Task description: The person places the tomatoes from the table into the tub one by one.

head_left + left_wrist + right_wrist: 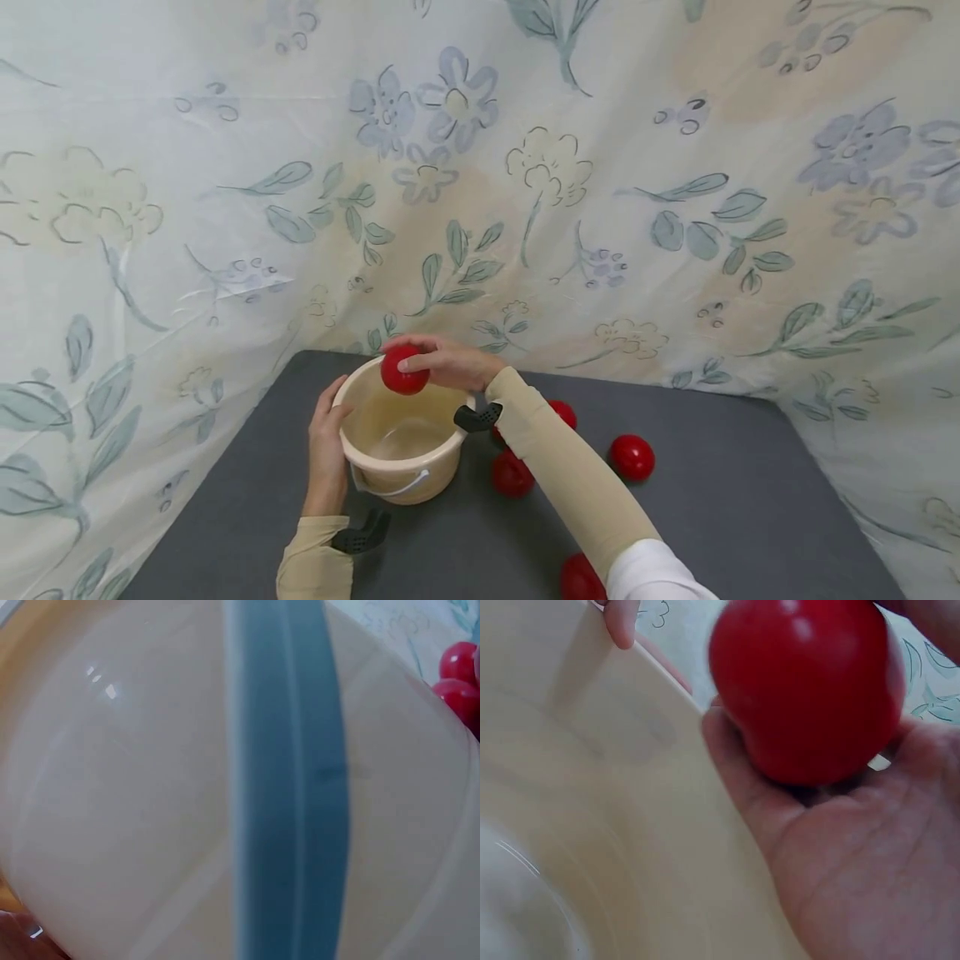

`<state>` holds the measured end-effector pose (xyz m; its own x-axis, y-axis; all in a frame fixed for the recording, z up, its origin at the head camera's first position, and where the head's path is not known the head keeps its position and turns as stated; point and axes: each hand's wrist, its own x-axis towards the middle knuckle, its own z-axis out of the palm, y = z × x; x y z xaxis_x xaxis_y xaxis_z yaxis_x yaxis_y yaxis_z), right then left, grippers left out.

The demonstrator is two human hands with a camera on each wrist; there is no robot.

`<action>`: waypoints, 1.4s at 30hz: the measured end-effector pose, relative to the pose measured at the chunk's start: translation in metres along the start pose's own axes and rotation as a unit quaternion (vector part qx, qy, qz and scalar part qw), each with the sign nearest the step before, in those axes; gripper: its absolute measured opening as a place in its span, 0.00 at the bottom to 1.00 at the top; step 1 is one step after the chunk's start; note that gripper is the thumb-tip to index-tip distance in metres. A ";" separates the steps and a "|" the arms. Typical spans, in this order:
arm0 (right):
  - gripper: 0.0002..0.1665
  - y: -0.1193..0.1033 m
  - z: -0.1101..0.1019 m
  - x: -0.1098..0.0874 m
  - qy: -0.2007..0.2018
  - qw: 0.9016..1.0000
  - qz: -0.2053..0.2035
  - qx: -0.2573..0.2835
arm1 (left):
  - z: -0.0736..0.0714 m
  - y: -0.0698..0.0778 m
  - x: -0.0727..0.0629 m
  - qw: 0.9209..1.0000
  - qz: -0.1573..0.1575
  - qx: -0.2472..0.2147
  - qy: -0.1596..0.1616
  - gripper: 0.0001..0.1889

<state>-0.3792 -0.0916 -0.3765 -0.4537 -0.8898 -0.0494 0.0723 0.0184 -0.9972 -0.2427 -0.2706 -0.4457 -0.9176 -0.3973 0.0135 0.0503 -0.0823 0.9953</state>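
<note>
— Logging the hands first: what does each one do?

— Right hand (pixel 457 367) grips a red fruit (pixel 405 373) between thumb and fingers. Left hand (pixel 327 450) clasps the left side of the bucket (pixel 444 468), its thumb hooked over the rim.

— Position of the fruit?

— Head view puts it at the bucket's mouth, toward the far rim. Exact height above the rim: cannot tell. Bucket stands upright on the dark table (pixel 712 517); the part of its floor in view bears no fruit.

— Step in hand, your reading?

— Probably bringing the first fruit in. More loose fruits (pixel 632 457) lie on the table to the right of the bucket, some partly hidden.

— And the next move calls for?

— My judgement: lower the fruit inside the wall, then loosen the right fingers, while the left hand steadies the rim against tipping.
</note>
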 end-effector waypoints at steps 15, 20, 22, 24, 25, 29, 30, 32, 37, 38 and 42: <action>0.35 0.003 -0.003 -0.001 -0.041 0.999 0.008 -0.009 | 0.002 0.000 -0.001 1.000 0.001 -0.002 0.003 0.27; 0.30 0.002 -0.005 -0.002 -0.050 0.998 -0.020 0.028 | 0.003 0.002 -0.002 1.000 0.004 -0.004 0.002 0.28; 0.29 0.002 -0.006 -0.003 -0.053 0.998 -0.025 0.034 | 0.003 0.002 -0.002 1.000 0.004 -0.005 0.002 0.28; 0.29 0.003 -0.006 -0.003 -0.055 0.997 -0.027 0.037 | 0.003 0.002 -0.002 1.000 0.004 -0.005 0.003 0.28; 0.30 0.003 -0.006 -0.003 -0.056 0.997 -0.028 0.038 | 0.003 0.002 -0.002 1.000 0.004 -0.004 0.003 0.28; 0.34 0.003 -0.006 -0.005 -0.059 0.997 -0.031 0.036 | 0.003 0.001 -0.002 1.000 0.003 -0.006 0.006 0.28; 0.35 0.003 -0.006 -0.005 -0.059 0.997 -0.031 0.036 | 0.004 0.001 -0.002 1.000 0.003 -0.008 0.006 0.28; 0.36 0.003 -0.006 -0.007 -0.059 0.997 -0.030 0.035 | 0.004 0.001 -0.002 1.000 0.002 -0.013 0.007 0.28; 0.37 0.001 -0.008 -0.014 -0.064 0.997 -0.026 0.026 | 0.005 0.002 -0.005 1.000 -0.005 -0.008 0.007 0.28; 0.37 0.000 -0.010 -0.016 -0.063 0.997 -0.028 0.025 | 0.005 0.002 -0.005 1.000 -0.005 -0.006 0.008 0.28; 0.37 -0.010 -0.023 -0.035 -0.053 0.997 -0.051 0.014 | 0.002 0.002 -0.007 1.000 -0.003 -0.010 0.010 0.28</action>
<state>-0.3845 -0.0506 -0.3657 -0.3639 -0.9295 0.0594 0.0569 -0.0859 -0.9947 -0.2374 -0.2659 -0.4431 -0.9096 -0.4153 0.0058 0.0532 -0.1027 0.9933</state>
